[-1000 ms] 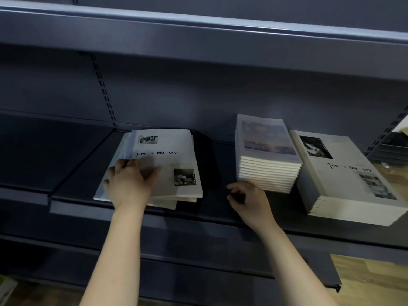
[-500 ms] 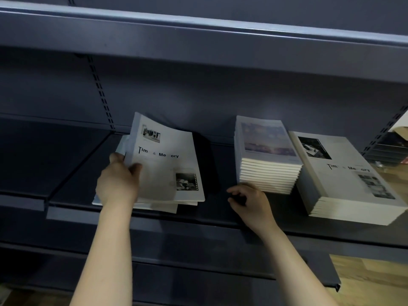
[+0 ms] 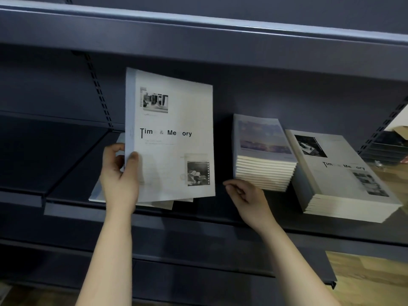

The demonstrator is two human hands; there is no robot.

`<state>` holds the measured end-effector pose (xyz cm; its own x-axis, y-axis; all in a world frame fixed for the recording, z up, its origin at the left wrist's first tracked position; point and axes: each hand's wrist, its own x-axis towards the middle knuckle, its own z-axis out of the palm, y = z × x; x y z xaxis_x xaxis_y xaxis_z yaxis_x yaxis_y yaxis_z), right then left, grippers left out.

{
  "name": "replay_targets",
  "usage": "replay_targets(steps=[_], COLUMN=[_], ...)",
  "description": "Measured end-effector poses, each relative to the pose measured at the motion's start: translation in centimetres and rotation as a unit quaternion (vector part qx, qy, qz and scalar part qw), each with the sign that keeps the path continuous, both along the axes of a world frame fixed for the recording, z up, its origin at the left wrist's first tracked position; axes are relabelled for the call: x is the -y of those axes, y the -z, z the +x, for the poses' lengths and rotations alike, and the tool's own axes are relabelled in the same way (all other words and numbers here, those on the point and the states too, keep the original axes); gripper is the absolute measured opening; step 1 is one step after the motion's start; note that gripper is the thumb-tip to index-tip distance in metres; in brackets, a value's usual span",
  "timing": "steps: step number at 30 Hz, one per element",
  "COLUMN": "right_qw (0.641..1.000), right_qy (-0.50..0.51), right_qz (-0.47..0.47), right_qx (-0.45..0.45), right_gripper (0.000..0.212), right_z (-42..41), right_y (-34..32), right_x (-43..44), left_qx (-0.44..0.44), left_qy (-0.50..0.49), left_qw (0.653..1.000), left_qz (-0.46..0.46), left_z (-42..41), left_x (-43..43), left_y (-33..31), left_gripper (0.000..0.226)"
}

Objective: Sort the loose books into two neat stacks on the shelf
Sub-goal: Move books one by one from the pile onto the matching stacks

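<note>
1. White book point(image 3: 172, 138): the left hand point(image 3: 120, 180) pinches it by its lower left edge. The thumb is on the front cover and the fingers are curled behind.
2. The white book is tipped up, almost standing. Its bottom edge is over the loose books point(image 3: 97, 194) at the left of the shelf point(image 3: 70, 196).
3. The loose books lie flat and messy under it. Only their edges and corners peek out, so I cannot count them for sure; there are at least two.
4. The right hand point(image 3: 247, 199) is low at the front of the shelf, between the loose books and the first stack point(image 3: 262, 138). Its fingers are loosely bent and hold nothing.
5. There are two neat stacks on the right, side by side and touching. The first stack has ten or more books and a purple and blue picture on top.
6. The second stack point(image 3: 344, 171) is lower, with about six or seven books.
7. The held book says "Tim & Me ory" in black, with some letters too faint to see. The top of the second stack says the same. Both covers have small grey photos. The tiny print cannot be read.
8. The shelf is dark blue-grey metal. There is a shelf above point(image 3: 198, 29), a dark back wall point(image 3: 254, 85) and rails point(image 3: 99, 91) with little slots.
9. A brown wood floor point(image 3: 371, 272) shows at the lower right.
</note>
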<state>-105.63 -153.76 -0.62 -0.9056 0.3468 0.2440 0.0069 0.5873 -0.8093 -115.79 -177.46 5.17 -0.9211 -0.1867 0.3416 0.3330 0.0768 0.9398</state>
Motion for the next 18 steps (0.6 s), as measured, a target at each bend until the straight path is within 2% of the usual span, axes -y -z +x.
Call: replay_targets(steps=[5, 8, 10, 13, 18], right_qw=[0.993, 0.978, 0.966, 0.966, 0.955], right_qy=[-0.012, 0.007, 0.026, 0.035, 0.056], right_qz=[-0.112, -0.193, -0.24, -0.24, -0.263], right_qx=[-0.031, -0.077, -0.091, -0.084, -0.124], right_gripper=[0.023, 0.03, 0.027, 0.016, 0.026], right_z=[1.2, 2.6, 3.4, 4.4, 6.6], right_y=[-1.9, -3.3, -4.0, -4.3, -4.6], right_x=[0.2, -0.2, -0.8, -2.6, -5.8], left_qx=[-0.008, 0.001, 0.007, 0.004, -0.021], left_qy=[0.058, 0.082, 0.096, 0.121, 0.166], left_qw=[0.995, 0.991, 0.989, 0.987, 0.983], left_qz=[0.085, 0.109, 0.116, 0.107, 0.072], left_z=[1.5, 2.2, 2.8, 4.1, 6.4], left_x=[-2.7, -4.5, -5.9, -8.5, -12.9], left_y=[-0.7, -0.7, -0.6, -0.5, 0.0], left_gripper=[0.026, 0.026, 0.024, 0.024, 0.023])
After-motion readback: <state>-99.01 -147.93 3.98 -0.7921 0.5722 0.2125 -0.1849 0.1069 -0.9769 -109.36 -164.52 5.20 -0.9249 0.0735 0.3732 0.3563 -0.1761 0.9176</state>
